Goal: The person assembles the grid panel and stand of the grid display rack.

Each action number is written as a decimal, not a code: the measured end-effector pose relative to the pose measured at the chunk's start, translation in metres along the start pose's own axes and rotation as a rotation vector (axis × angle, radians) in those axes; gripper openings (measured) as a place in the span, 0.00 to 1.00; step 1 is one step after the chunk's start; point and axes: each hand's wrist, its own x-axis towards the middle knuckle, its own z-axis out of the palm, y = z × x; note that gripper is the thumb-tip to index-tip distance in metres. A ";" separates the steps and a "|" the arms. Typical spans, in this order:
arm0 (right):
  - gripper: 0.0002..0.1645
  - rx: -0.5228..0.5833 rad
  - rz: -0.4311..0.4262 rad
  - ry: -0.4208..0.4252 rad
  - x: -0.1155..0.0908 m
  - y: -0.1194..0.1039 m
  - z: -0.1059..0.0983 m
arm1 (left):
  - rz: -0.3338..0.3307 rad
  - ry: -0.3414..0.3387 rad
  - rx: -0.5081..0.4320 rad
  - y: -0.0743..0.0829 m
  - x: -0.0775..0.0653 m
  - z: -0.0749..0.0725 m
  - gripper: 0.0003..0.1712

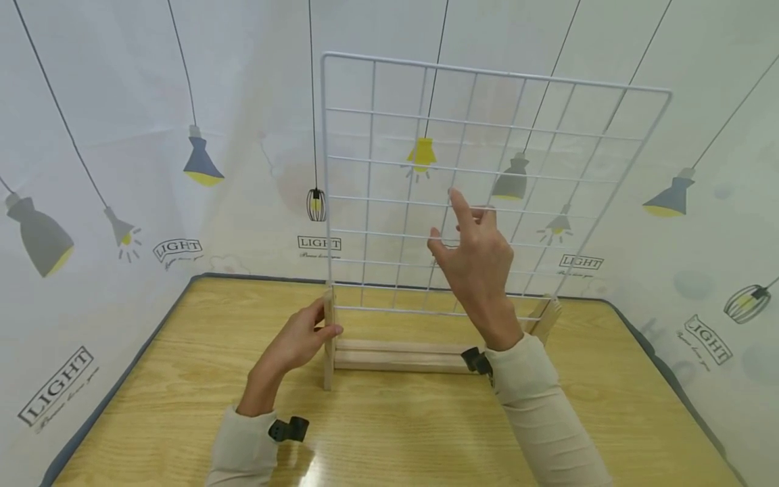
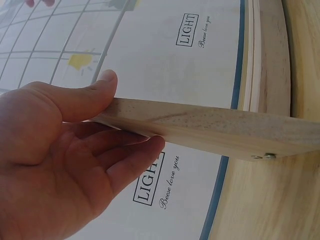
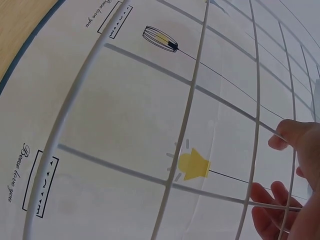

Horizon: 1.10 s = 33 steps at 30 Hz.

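Observation:
A white wire grid panel (image 1: 420, 122) stands tilted in a wooden stand (image 1: 402, 362), its lower end between the two side posts. My left hand (image 1: 298, 341) grips the stand's left side post (image 1: 329, 345). The left wrist view shows the thumb along one face of that post (image 2: 200, 120) and the fingers against the opposite face. At the panel's middle is my right hand (image 1: 481, 260), index finger extended and thumb spread apart. In the right wrist view, grid wires cross the fingers (image 3: 270, 210); whether they press on the wire I cannot tell.
The stand rests on a wood-grain table (image 1: 389, 426) with a dark edge along the back. Behind it hangs a pale backdrop (image 1: 262, 203) printed with lamps and lettering. The right side post (image 1: 544, 316) is partly hidden behind the right forearm. Metal screws (image 2: 270, 156) show on the left post.

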 end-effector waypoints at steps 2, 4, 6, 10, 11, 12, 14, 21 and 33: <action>0.32 0.005 -0.001 -0.001 0.000 0.000 0.000 | 0.001 -0.001 0.004 0.000 0.000 0.000 0.37; 0.32 0.006 -0.001 -0.003 0.001 0.001 -0.001 | 0.001 -0.001 0.009 0.001 0.001 0.000 0.37; 0.32 0.008 0.001 -0.005 0.001 0.001 -0.002 | 0.001 -0.001 0.011 0.001 0.001 0.000 0.37; 0.33 0.020 0.008 -0.008 0.002 0.002 -0.003 | 0.002 -0.003 0.012 0.002 0.003 0.000 0.36; 0.33 0.022 0.009 -0.010 0.002 0.002 -0.004 | 0.001 -0.003 0.011 0.002 0.003 0.000 0.36; 0.33 0.024 0.009 -0.012 0.002 0.002 -0.004 | 0.001 -0.003 0.012 0.002 0.003 -0.001 0.36; 0.33 0.029 0.008 -0.013 0.002 0.002 -0.004 | 0.002 -0.004 0.013 0.002 0.003 -0.001 0.36; 0.33 0.020 -0.004 -0.031 -0.001 0.000 -0.001 | -0.003 -0.005 0.011 0.001 0.003 0.000 0.36; 0.34 0.024 0.009 -0.004 -0.011 0.001 0.003 | -0.022 -0.012 -0.001 0.001 0.000 0.000 0.39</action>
